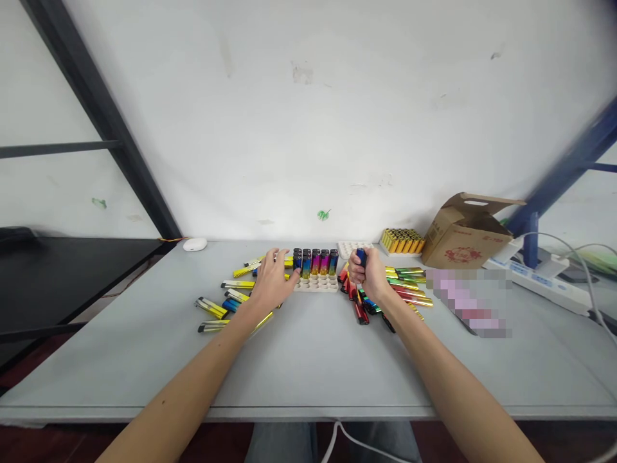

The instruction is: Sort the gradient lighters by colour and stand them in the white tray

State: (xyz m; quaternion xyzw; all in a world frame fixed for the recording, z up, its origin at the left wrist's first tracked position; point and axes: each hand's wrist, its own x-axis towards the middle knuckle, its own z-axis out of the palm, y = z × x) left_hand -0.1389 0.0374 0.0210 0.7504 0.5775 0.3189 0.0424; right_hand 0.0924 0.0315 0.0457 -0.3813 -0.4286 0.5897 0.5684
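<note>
One bare left hand (272, 281) and one bare right hand (370, 275) are seen, with one dark blue cylindrical lighter (361, 256) held in the latter. Three pale trays (315, 285) are counted; five columns of upright black-topped metallic lighters (315, 262) are shown in the nearest. Two loose groups of shiny slim lighters (360, 310), left and right, are too overlapped to be counted singly. One brown cardboard box (457, 238) is seen at far right.
</note>
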